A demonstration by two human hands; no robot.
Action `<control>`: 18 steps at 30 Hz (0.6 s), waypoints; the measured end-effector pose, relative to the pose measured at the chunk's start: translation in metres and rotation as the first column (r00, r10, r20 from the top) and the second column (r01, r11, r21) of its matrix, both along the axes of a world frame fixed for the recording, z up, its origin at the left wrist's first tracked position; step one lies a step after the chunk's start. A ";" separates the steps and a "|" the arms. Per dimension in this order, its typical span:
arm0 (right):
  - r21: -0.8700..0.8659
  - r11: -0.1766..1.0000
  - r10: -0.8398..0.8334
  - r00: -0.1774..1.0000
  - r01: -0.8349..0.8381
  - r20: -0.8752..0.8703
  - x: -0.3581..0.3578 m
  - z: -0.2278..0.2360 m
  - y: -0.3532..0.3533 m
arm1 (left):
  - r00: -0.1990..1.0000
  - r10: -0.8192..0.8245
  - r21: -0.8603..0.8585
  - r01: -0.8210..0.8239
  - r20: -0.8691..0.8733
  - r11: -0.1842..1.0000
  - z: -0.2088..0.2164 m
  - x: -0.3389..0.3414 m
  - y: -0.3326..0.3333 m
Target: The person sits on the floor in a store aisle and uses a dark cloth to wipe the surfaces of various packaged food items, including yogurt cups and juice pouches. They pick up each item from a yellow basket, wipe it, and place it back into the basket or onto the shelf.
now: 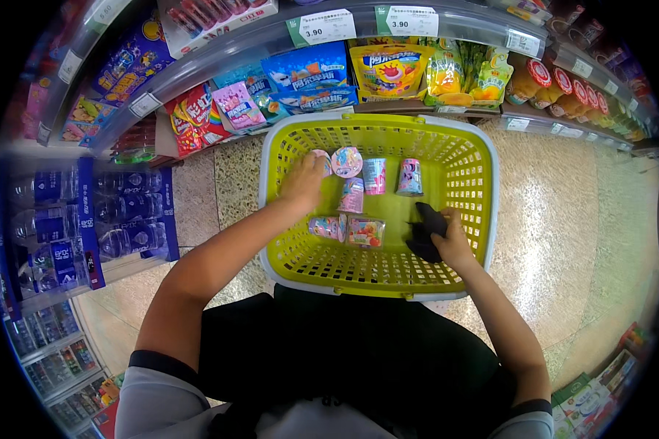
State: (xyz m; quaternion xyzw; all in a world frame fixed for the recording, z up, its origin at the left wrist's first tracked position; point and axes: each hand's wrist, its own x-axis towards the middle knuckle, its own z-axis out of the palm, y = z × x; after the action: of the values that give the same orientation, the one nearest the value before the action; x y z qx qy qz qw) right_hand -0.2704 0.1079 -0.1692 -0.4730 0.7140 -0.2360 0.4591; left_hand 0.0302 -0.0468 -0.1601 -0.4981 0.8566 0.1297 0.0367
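a yellow-green basket (392,207) with a grey rim is standing in front of the person, just beside a store shelf (227,69), and the small things lie inside it. the left hand (302,183) reaches over the left wall of the basket, and its fingers are at a pink round cup (322,162) in the upper left corner; i cannot tell if they grip this cup or only touch it. the right hand (454,240) is closed narrowly on a soft black item (423,235), near the right wall. just beside the pink round cup, a cup with a round picture lid (346,162) shows its top. to the right of it there are a blue-and-pink cup (374,176) and, a little apart, a purple-and-pink cup (410,177). below, a lilac cup (351,195) is seen, and lower still a lying cup (324,227) is next to a clear small pack (365,233). on the shelf are blue bags (307,68), a yellow pouch (388,71) and jars with red lids (532,82). bottles in blue packs (128,183) stand at the left.
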 end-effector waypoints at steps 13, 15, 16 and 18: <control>0.005 0.989 0.146 0.985 -0.147 -0.096 0.008 0.020 -0.006 | 0.968 0.131 0.477 -0.221 0.216 0.851 -0.029 -0.027 0.032; 0.045 0.984 0.173 0.984 -0.170 -0.051 0.010 0.023 -0.006 | 0.923 0.365 0.552 -0.367 0.118 0.749 -0.053 -0.029 0.032; 0.029 0.982 0.189 0.981 -0.187 -0.055 0.011 0.023 -0.006 | 0.862 0.504 0.628 -0.422 0.055 0.654 -0.068 -0.029 0.028; 0.000 0.978 0.210 0.976 -0.210 -0.064 0.012 0.021 -0.005 | 0.786 0.617 0.704 -0.445 0.012 0.553 -0.080 -0.032 0.027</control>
State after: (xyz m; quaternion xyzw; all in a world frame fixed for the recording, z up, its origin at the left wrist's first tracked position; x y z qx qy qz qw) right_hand -0.2589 0.1027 -0.1481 -0.5547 0.6735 -0.1734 0.4567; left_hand -0.0015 -0.0194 -0.2397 -0.6668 0.5538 0.4937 0.0708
